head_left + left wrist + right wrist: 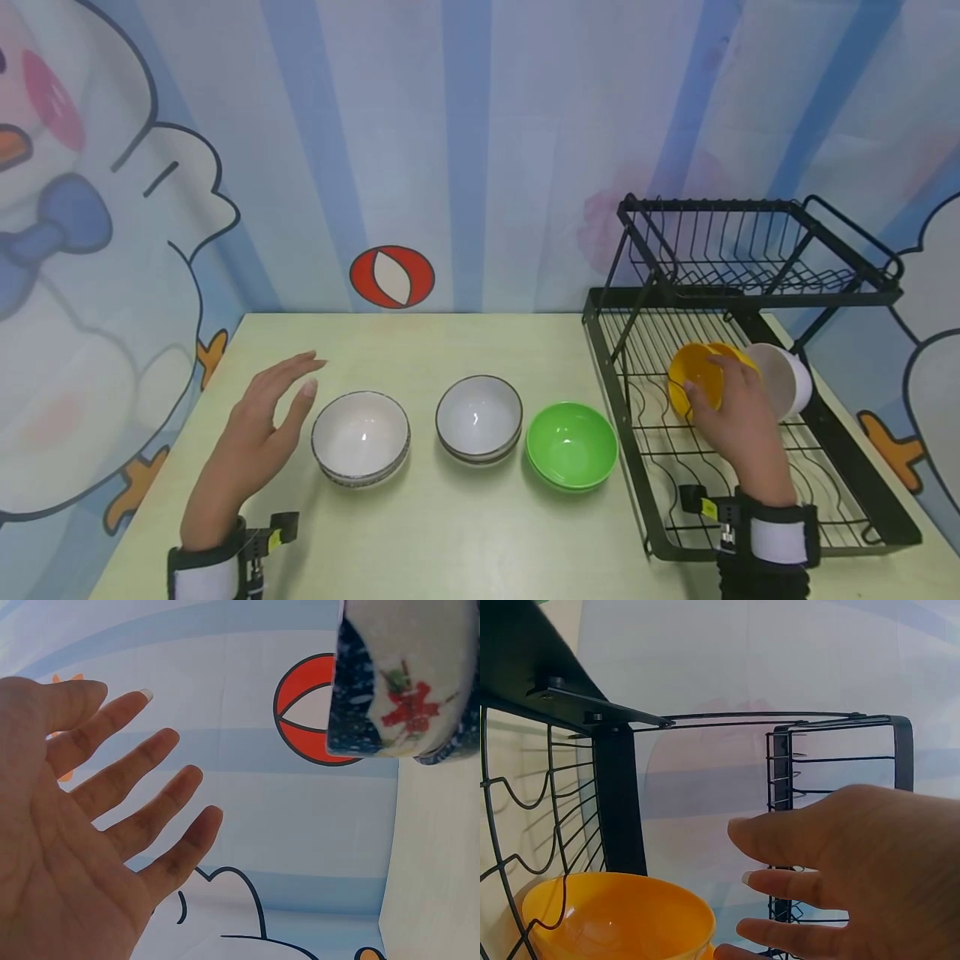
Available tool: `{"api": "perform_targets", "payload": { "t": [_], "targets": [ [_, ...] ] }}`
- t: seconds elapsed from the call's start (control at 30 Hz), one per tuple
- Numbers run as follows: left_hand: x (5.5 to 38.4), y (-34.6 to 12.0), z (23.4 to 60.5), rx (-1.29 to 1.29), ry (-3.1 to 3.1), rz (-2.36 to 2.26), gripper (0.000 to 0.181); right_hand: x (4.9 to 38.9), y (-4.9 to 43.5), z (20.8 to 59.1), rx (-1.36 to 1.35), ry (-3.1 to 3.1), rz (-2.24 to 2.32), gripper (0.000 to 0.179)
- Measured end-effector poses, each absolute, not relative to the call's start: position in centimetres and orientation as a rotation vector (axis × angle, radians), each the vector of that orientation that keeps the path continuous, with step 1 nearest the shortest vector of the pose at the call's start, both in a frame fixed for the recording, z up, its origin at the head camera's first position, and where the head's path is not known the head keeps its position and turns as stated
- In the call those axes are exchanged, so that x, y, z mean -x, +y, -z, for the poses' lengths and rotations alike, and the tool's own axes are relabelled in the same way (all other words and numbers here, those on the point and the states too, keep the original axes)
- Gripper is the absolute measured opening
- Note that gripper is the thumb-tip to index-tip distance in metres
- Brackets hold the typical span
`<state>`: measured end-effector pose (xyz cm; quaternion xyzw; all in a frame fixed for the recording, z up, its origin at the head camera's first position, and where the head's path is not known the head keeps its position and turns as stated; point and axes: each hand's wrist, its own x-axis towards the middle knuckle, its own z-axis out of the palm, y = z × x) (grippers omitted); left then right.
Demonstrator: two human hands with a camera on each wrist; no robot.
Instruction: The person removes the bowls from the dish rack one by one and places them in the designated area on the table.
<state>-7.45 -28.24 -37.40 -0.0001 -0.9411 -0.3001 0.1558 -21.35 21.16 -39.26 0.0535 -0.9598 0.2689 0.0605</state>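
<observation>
Head view, right side of the frame: the right hand is over the lower level of the black dish rack, right at the yellow bowls. To handle these well, I judge it best to put the thumb against the inside of the front bowl and the fingers behind the rim, then close evenly so the bowl doesn't twist. The wires curve close around it and the white bowl sits just beside, so a straight, slow move along the slots should avoid knocks.

The yellow bowls are tipped on their sides, one behind the other. From above, the thumb overlaps the front bowl's opening and the fingers cover its upper right edge. In the right wrist view the bowl fills the lower left, with the fingers to its right, loosely extended and not wrapped around it. Whether a fingertip touches the rim I cannot tell.

At left in the head view, the left hand is spread wide and holds nothing, near the left pale bowl. Farther right stand the middle pale bowl and the green bowl.
</observation>
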Motion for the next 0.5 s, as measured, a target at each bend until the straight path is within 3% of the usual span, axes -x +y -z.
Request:
{"api": "perform_targets", "payload": {
  "t": [0.5],
  "targets": [
    [7.6,-28.3,37.4,0.015,-2.684,0.874,0.045,21.7,22.4,39.5,-0.211,-2.912,-0.806,0.062]
  ]
}}
